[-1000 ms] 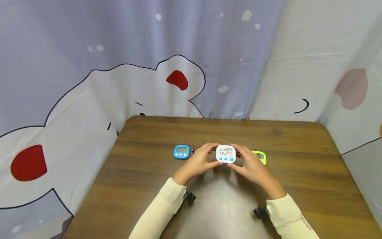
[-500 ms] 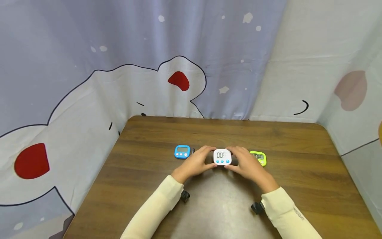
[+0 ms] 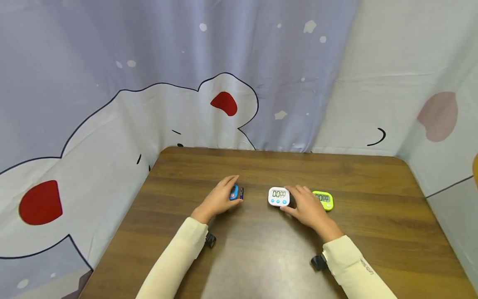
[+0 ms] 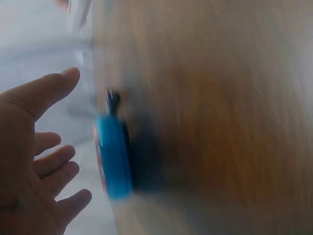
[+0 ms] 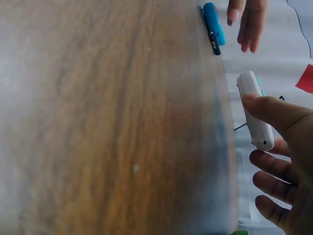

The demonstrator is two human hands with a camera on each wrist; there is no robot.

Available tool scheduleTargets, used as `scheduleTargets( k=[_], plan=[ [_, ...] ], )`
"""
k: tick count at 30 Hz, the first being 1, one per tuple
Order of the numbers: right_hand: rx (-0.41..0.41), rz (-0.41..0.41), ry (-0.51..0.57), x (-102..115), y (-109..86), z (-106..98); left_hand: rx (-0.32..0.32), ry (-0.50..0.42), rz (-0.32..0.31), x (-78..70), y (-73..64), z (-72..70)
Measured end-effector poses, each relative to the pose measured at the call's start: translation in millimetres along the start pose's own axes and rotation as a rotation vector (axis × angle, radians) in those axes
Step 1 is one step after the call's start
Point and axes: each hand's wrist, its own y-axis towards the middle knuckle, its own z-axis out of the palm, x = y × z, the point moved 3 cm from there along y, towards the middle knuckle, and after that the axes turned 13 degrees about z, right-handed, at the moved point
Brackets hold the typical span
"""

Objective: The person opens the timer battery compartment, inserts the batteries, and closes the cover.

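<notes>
My right hand (image 3: pixel 308 207) pinches a white digital timer (image 3: pixel 278 196) between thumb and fingers at its right side. The timer's screen reads zeros above blue buttons. In the right wrist view the white timer (image 5: pixel 255 110) appears held off the table. My left hand (image 3: pixel 216 200) hovers over a blue digital timer (image 3: pixel 234 192), partly covering it in the head view. The left wrist view is blurred, but it shows the left hand (image 4: pixel 34 152) spread and apart from the blue timer (image 4: pixel 114 156). A small dark stick-like piece (image 3: pixel 242 193), perhaps a battery, lies beside the blue timer.
A lime-green timer (image 3: pixel 324 200) lies just right of my right hand, its left edge hidden by the fingers. The wooden table (image 3: pixel 358 174) ends at a printed curtain (image 3: pixel 291 83) behind.
My left hand has let go of the white timer and moved left to above the blue timer. The white timer was lowered and shifted slightly left, and now only the right hand holds it.
</notes>
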Motion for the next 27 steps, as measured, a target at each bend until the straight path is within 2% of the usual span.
scheduleTargets(
  k=[5, 9, 14, 16, 27],
  plan=[
    [-0.002, 0.009, -0.015, 0, 1.9, 3, 0.022, -0.037, -0.087, 26.9, -12.2, -6.1],
    [0.009, 0.013, -0.021, -1, 2.7, 7, 0.072, -0.050, -0.105, 37.0, -19.4, -5.9],
    [0.006, 0.016, -0.012, -1, 3.7, 10, 0.104, -0.051, -0.062, 39.4, -22.1, -4.5],
    [0.010, 0.023, -0.010, -1, 3.9, 11, 0.097, -0.058, -0.042, 39.0, -22.1, -4.0],
    [0.054, 0.072, 0.028, -2, 6.7, 19, 0.099, -0.063, -0.055, 41.0, -20.9, -0.7]
  ],
)
